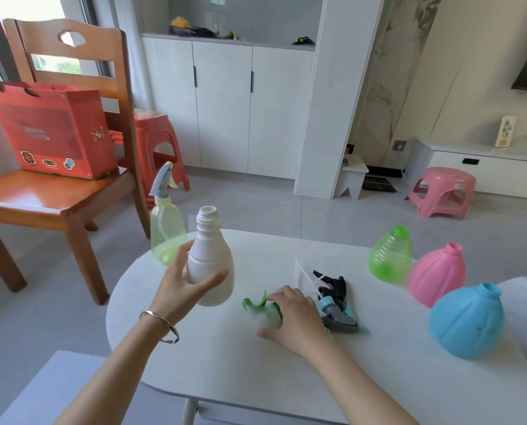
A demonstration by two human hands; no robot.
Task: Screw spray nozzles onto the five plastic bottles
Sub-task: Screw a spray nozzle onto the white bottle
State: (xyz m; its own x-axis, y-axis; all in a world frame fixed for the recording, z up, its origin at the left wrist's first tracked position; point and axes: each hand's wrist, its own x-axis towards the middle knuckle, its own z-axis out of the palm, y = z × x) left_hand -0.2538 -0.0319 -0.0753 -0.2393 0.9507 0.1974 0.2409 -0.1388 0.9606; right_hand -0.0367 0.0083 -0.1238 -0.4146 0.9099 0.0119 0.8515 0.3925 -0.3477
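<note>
A person's left hand (182,283) grips a white plastic bottle (211,262) around its lower body, thumb across the front and fingers wrapped behind, holding it above the near-left part of a white oval table (225,363). The bottle's long axis runs nearly upright, its open threaded neck pointing up and tilted slightly left. The right hand (296,320) rests on the tabletop, fingers curled over a green-and-white spray nozzle (263,308) lying on its side, its green tip pointing left toward the bottle. Just right of that hand lie a black nozzle (332,285) and a blue-grey nozzle (338,317). A pale green bottle (167,237) with a nozzle already fitted stands at the far-left edge. Uncapped green (391,256), pink (437,276) and blue (467,323) bottles lean along the right side, necks pointing up and right.
</note>
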